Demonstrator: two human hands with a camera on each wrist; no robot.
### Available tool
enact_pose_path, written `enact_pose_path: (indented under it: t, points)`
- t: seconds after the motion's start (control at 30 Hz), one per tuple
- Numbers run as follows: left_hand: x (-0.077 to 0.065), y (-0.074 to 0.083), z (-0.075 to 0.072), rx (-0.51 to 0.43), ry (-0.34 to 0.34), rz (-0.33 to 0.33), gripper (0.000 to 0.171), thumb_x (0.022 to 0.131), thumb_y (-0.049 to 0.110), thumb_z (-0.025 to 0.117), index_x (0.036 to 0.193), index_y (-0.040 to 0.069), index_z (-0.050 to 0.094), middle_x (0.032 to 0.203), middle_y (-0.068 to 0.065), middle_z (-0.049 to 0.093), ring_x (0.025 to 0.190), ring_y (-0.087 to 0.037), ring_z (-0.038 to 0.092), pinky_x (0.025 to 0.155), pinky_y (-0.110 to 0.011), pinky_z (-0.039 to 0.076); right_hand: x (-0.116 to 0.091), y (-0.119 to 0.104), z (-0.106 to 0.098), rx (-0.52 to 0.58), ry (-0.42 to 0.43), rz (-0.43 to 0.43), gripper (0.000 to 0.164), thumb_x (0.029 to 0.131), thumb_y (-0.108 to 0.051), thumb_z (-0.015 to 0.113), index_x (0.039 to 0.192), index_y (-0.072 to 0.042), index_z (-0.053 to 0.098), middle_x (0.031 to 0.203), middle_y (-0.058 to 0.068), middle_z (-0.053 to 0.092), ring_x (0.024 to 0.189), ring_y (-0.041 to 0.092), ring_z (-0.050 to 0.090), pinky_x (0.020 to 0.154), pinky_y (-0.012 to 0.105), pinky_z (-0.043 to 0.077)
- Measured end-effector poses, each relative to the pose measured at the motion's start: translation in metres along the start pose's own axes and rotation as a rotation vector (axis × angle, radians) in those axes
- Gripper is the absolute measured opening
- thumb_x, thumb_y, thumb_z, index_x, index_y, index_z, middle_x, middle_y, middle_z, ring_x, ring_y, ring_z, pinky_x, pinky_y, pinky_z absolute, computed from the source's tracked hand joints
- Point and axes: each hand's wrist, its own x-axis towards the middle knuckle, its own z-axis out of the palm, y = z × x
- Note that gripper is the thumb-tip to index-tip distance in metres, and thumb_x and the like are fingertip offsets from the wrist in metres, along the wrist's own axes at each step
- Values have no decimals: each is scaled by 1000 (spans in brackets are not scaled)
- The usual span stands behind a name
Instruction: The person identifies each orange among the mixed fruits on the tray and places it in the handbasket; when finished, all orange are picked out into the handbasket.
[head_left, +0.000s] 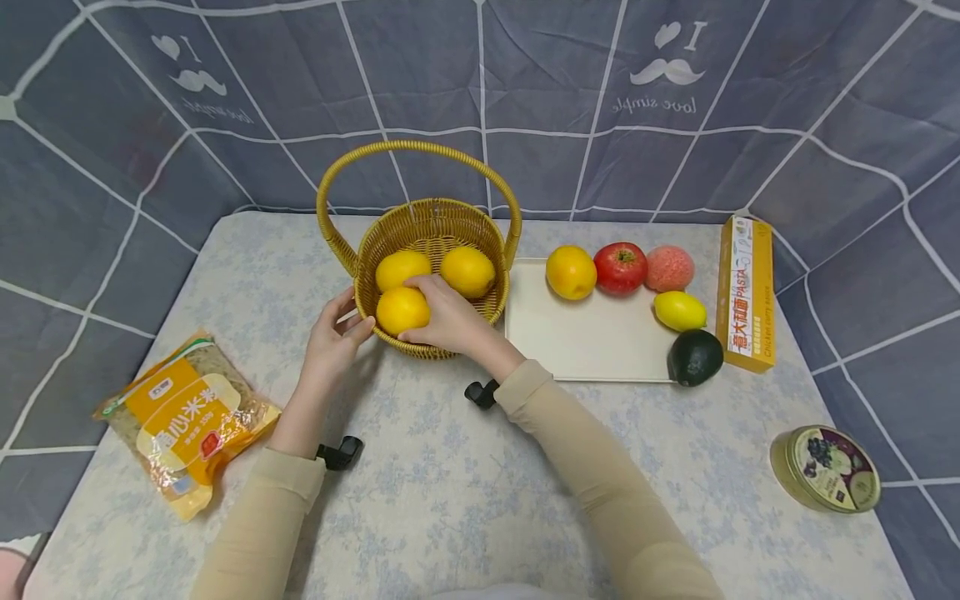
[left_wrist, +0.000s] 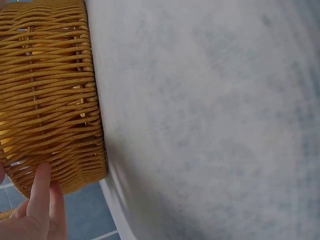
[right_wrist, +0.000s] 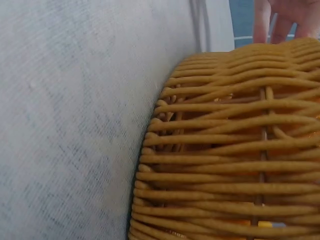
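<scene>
A woven basket (head_left: 427,346) with a tall arched handle (head_left: 420,145) stands at the back left of the table. Inside it lie a lemon (head_left: 402,271) at the left, a second lemon (head_left: 468,272) at the right and a third lemon (head_left: 402,311) at the front. My right hand (head_left: 450,317) reaches over the basket's rim and holds the front lemon between thumb and fingers. At the basket's left side my left hand (head_left: 335,337) grips the rim, thumb over the edge. Its fingers (left_wrist: 39,200) lie along the outer weave in the left wrist view.
Right of the basket, a white tray (head_left: 585,342) bears an orange-yellow fruit (head_left: 572,272), a red apple (head_left: 620,268), a pink peach (head_left: 670,268), a yellow lemon (head_left: 680,311) and an avocado (head_left: 695,357). Beyond are a pasta box (head_left: 747,292) and a round tin (head_left: 825,468). A food bag (head_left: 187,421) lies left.
</scene>
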Motion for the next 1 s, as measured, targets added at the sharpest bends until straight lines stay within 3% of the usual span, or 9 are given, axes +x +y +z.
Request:
enact_pose_path:
  t: [0.17, 0.5, 0.77, 1.0]
  points:
    - [0, 0, 0, -3, -4, -13, 66, 96, 18, 53, 151, 22, 17, 151, -6, 25, 134, -24, 36, 103, -40, 42, 5, -1, 2, -54, -4, 17, 71, 77, -36, 76, 135, -11, 44, 137, 5, 46, 124, 18, 45, 105, 31, 39]
    - [1, -2, 0, -26, -8, -8, 66, 96, 15, 53, 151, 22, 17, 151, -7, 25, 134, -26, 35, 105, -43, 41, 7, -3, 5, -32, -20, 44, 66, 81, -35, 73, 136, -12, 45, 138, 4, 45, 126, 18, 43, 107, 31, 37]
    - [-2, -2, 0, 5, 7, -19, 65, 96, 19, 53, 151, 22, 18, 150, -7, 27, 133, -25, 36, 104, -42, 42, -1, -4, 5, -75, 12, -2, 58, 85, -36, 68, 134, -12, 48, 136, 6, 45, 121, 18, 46, 104, 32, 40]
    - [0, -1, 1, 29, 10, -19, 66, 96, 22, 54, 151, 21, 17, 151, -7, 27, 133, -24, 36, 103, -41, 43, -21, -7, -16, -12, 76, -65, 47, 89, -32, 64, 131, -15, 52, 135, 2, 46, 124, 16, 45, 105, 30, 39]
